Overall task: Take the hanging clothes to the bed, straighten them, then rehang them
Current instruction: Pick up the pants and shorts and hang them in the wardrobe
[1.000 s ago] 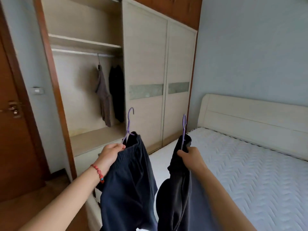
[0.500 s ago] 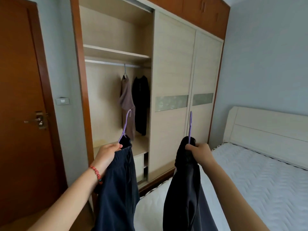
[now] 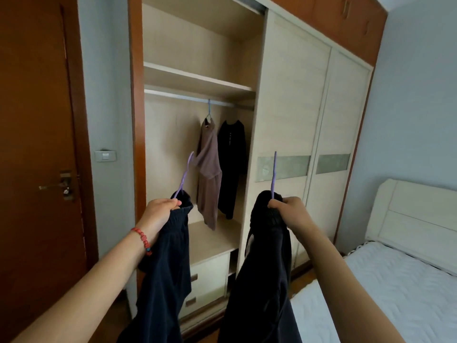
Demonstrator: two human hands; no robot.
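A dark navy garment [image 3: 170, 263] on a purple hanger [image 3: 185, 174] is gripped by the left hand [image 3: 158, 214]; a black garment [image 3: 264, 268] is clutched by the right hand [image 3: 291, 214], both before the open wardrobe [image 3: 197, 78], the bed [image 3: 385, 293] at right.

No text, label or number is legible anywhere (the wall switch [image 3: 105, 155] shows only a blur).

- Wardrobe [image 3: 291, 107] ahead of me: pale sliding doors, open bay w/ shelf [image 3: 197, 79] & rail [image 3: 188, 96].
- Brown door [image 3: 37, 144] at left; light switch [image 3: 105, 155] beside it.
- Blue-grey wall [image 3: 415, 95] at right.
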